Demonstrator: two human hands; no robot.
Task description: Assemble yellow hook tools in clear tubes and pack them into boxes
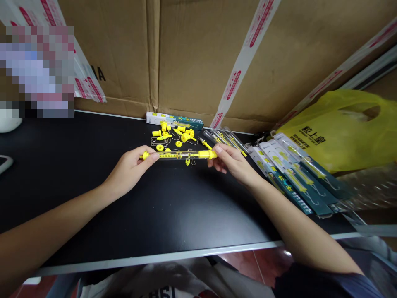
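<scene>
A spring scale with a clear tube and yellow ends lies level between my two hands, above the black table. My left hand pinches its left end, near a yellow scale strip inside the tube. At the other end, my right hand grips the yellow cap with thumb and fingers. Just behind the tube is a loose pile of yellow plastic parts, with metal hooks and wire clips among them. Clear tubes with springs and yellow rods lie behind my right hand.
A printed spring scale box lies at the back by a large cardboard box. Several more boxes are spread on the right, beside a yellow plastic bag. The black table has a pale front edge. The upper left is pixelated.
</scene>
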